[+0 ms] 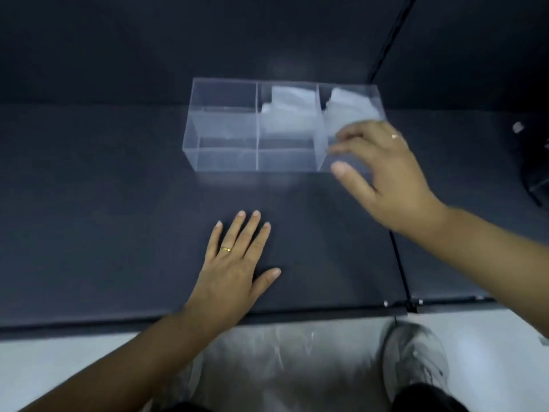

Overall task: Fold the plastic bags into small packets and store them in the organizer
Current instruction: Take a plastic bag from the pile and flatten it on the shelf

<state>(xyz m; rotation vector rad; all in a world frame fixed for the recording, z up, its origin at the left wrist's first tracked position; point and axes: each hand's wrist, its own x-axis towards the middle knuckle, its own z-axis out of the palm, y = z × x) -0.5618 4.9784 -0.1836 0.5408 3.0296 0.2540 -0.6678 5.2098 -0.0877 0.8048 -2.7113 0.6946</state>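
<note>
Matte black tabletop (89,203) met a dark wall (148,40) at 12 o'clock; pale floor (59,361) lay at 6 o'clock. Clear acrylic organizer (225,126) stood at 12 o'clock, with folded plastic bags (285,114) in its middle compartment and more folded bags (347,108) in the 3 o'clock compartment. Left hand (234,263) lay flat on the tabletop, fingers straight. Right hand (386,173) was blurred, fingers spread wide at the organizer's 3 o'clock end; contact indeterminate. Dark object (537,179) at 3 o'clock was cut off.

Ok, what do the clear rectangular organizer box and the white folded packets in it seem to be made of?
Clear rectangular organizer box: rigid transparent plastic, probably acrylic, glossy; straight thin walls show the dark table through them. White folded packets: thin, soft plastic film, milky and translucent, with creased, slightly crumpled edges.
</note>
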